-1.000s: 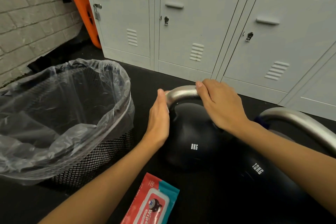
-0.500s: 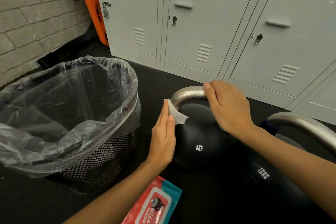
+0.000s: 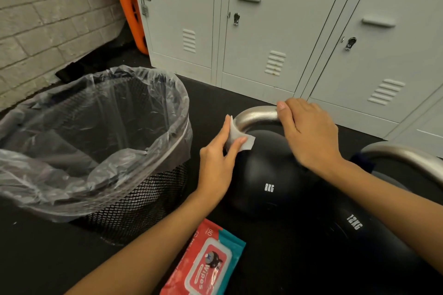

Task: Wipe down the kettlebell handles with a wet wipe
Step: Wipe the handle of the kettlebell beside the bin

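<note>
Your left hand (image 3: 217,163) pinched the wet wipe (image 3: 236,136) between thumb and fingers (image 3: 225,127) against the left bend of the 8 kg kettlebell's handle (image 3: 256,116), at about nine o'clock of the bell. Your right hand (image 3: 309,136) curled over the handle's top at twelve o'clock and steadied it. The kettlebell (image 3: 266,175) stood on the dark floor (image 3: 215,93), touching or just beside the 12 kg kettlebell (image 3: 359,230) at its four o'clock.

The wipe was thin, limp and bunched, so only part of it met the metal; it could have slid off the smooth, rounded steel or skipped the underside of the curve. Your right hand covered a stretch that stayed unwiped unless you shifted it. The bell's round, matte black body could have rocked if you pressed sideways.

The second handle (image 3: 405,158), brushed and grey, looked untouched. The wipes pack (image 3: 206,263), glossy soft plastic, lay at six o'clock; the mesh bin (image 3: 134,201) with its crinkled clear liner (image 3: 84,127) stood at nine.
</note>
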A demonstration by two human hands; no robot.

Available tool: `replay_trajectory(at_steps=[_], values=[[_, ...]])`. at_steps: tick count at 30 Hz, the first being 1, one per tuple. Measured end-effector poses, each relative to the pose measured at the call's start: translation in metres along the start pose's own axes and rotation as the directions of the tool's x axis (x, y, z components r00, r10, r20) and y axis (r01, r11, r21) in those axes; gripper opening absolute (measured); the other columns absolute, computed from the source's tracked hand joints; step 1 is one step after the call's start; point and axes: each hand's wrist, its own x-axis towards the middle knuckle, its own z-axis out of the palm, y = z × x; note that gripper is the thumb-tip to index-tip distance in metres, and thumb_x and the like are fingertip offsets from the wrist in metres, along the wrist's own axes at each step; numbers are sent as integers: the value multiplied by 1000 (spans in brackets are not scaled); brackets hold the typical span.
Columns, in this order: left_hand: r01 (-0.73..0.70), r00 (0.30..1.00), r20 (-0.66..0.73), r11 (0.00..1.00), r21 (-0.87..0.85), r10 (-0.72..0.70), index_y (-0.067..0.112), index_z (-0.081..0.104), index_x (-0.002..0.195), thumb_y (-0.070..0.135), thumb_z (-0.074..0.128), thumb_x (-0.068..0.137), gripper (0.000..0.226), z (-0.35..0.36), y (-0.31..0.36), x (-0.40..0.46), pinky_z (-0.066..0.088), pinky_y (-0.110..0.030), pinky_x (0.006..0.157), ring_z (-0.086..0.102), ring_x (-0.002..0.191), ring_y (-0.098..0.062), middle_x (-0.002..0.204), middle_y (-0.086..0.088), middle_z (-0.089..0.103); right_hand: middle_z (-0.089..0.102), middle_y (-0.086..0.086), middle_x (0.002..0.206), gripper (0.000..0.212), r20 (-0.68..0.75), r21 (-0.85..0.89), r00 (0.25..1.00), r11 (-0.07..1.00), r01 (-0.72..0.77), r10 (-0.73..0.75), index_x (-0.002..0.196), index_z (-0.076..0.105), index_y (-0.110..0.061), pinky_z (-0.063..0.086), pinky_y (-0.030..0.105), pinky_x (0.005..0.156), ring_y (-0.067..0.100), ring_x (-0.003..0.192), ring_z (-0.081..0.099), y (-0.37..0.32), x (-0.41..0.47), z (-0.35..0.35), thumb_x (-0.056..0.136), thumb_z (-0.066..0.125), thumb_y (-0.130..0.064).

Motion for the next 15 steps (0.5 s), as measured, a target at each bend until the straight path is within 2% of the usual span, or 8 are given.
replay_trajectory(at_steps=[2, 5, 9, 10, 12, 14, 15], values=[[-18, 999, 33, 999, 34, 17, 23, 33, 145, 27, 61, 91, 61, -2, -1, 2, 43, -19, 102, 57, 117, -5, 129, -1, 60, 52, -5, 83, 46, -1, 0, 1000, 1000, 2, -2, 97, 59, -16, 29, 31, 69, 18, 75, 44, 0, 0, 1, 100, 22, -43], [31, 998, 55, 995, 96, -36, 21, 33, 147, 29, 59, 93, 61, -1, -15, -7, 42, -21, 103, 55, 119, -7, 131, -4, 60, 55, -3, 83, 47, -7, -7, 1000, 1000, 11, -11, 96, 60, -16, 30, 32, 69, 19, 74, 45, 1, 0, 2, 100, 22, -44], [89, 996, 6, 995, 44, -89, 18, 36, 146, 29, 57, 94, 57, 3, -14, -16, 44, -26, 103, 54, 121, -6, 132, -4, 59, 58, 1, 84, 48, -22, -10, 1000, 1000, 14, -14, 94, 59, -14, 32, 33, 68, 22, 75, 47, 1, 0, 3, 100, 22, -43], [79, 996, -35, 996, 36, -78, 16, 37, 145, 29, 54, 96, 54, 4, -8, -16, 42, -25, 105, 52, 122, -4, 134, -3, 58, 57, 1, 83, 47, -22, -12, 1000, 1000, 17, -17, 94, 59, -13, 32, 34, 68, 22, 75, 47, 2, 0, 3, 100, 23, -42], [54, 994, -95, 998, 40, -50, 14, 37, 145, 25, 45, 100, 47, 8, 4, -19, 34, -12, 106, 42, 125, 4, 141, -1, 50, 55, 0, 81, 46, -27, -11, 999, 1000, 22, -22, 91, 57, -14, 30, 33, 68, 22, 74, 46, 2, 0, 3, 100, 23, -42], [93, 993, -72, 996, 3, -93, 18, 29, 148, 25, 37, 102, 48, 13, 12, -25, 25, -2, 104, 33, 131, 4, 148, 3, 40, 52, -2, 80, 43, -27, -6, 999, 1000, 21, -21, 88, 54, -16, 28, 32, 68, 21, 73, 44, 2, 0, 3, 100, 23, -42], [135, 990, -41, 991, -25, -136, 21, 24, 150, 26, 34, 103, 49, 15, 11, -29, 22, -3, 104, 30, 135, 0, 151, 3, 36, 51, -2, 80, 42, -26, -4, 999, 1000, 20, -20, 87, 53, -16, 27, 32, 69, 21, 74, 43, 2, 0, 3, 100, 23, -42]])
